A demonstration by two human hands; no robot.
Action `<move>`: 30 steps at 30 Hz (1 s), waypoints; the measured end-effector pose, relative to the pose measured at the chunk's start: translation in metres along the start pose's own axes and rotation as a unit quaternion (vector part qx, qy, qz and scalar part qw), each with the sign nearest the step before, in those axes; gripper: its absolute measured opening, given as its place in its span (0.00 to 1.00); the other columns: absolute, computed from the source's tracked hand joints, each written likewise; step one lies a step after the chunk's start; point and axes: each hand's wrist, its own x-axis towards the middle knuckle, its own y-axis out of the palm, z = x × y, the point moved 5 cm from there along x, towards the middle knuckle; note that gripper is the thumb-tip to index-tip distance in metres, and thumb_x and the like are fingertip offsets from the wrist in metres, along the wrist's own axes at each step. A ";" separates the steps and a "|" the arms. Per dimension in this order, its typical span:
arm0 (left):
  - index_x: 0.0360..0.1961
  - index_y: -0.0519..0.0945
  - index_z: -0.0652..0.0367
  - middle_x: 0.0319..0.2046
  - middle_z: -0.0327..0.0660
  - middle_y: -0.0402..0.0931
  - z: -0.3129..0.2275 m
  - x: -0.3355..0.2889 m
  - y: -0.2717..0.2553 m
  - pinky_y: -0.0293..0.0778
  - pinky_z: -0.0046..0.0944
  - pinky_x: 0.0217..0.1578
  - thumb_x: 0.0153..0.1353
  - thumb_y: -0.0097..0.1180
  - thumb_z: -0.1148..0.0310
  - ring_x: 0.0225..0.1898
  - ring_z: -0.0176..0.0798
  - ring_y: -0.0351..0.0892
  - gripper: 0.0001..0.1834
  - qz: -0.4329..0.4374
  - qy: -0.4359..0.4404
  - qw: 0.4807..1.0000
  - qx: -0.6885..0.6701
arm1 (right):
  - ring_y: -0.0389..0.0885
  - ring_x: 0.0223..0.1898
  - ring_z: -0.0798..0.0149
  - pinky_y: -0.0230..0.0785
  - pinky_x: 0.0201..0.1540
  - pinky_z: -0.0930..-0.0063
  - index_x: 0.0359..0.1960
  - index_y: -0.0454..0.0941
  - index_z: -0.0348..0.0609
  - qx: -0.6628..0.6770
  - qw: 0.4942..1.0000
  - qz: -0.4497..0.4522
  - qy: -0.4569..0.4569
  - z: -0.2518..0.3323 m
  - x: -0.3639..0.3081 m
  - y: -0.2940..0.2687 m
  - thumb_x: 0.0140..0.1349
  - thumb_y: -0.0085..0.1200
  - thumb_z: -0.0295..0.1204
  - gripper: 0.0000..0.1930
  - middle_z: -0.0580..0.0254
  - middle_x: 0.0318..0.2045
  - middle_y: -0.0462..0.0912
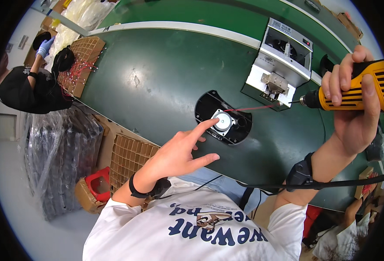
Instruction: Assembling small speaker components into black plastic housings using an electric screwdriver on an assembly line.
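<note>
On the green table lies a black plastic housing (pixel 242 129) with a round speaker (pixel 222 121) set in its middle. A red wire (pixel 252 108) runs from the speaker toward the right. My left hand (pixel 181 152) reaches in from the near side, its index fingertip touching the speaker and its thumb stretched apart; it holds nothing. Raised at the right, my right hand (pixel 352 95) grips a yellow and black power drill (pixel 357 87). The drill's thin bit points left, close to the white machine's front corner as seen here; how far apart they are I cannot tell.
A white and grey bench machine (pixel 281 61) stands at the back right of the green table (pixel 157 78). A cardboard divider box (pixel 85 52) with red wires sits at the left, beside a co-worker in a black cap. Another divider box (pixel 129 156) is below the table's near edge.
</note>
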 end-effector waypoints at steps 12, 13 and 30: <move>0.53 0.83 0.58 0.51 0.52 0.83 -0.041 0.012 -0.061 0.79 0.49 0.54 0.46 0.83 0.59 0.51 0.55 0.84 0.33 -0.144 0.226 0.953 0.138 | 0.89 0.31 0.45 0.86 0.37 0.50 0.67 0.70 0.38 0.241 0.949 0.172 -0.104 -0.015 0.027 -0.022 0.81 0.50 0.43 0.24 0.38 0.42 0.86; 0.53 0.83 0.58 0.51 0.52 0.83 -0.039 0.022 -0.056 0.79 0.49 0.54 0.46 0.83 0.59 0.51 0.55 0.84 0.33 -0.143 0.225 0.955 0.133 | 0.89 0.31 0.45 0.86 0.37 0.50 0.67 0.70 0.38 0.241 0.950 0.172 -0.098 -0.017 0.027 -0.019 0.81 0.50 0.43 0.24 0.38 0.42 0.86; 0.47 0.78 0.60 0.51 0.48 0.81 -0.013 0.100 -0.024 0.78 0.48 0.56 0.45 0.80 0.66 0.54 0.57 0.82 0.30 0.000 0.253 0.967 0.040 | 0.72 0.28 0.74 0.64 0.40 0.74 0.61 0.63 0.39 -0.029 0.998 -0.050 0.028 0.011 -0.008 -0.017 0.70 0.61 0.47 0.31 0.65 0.36 0.72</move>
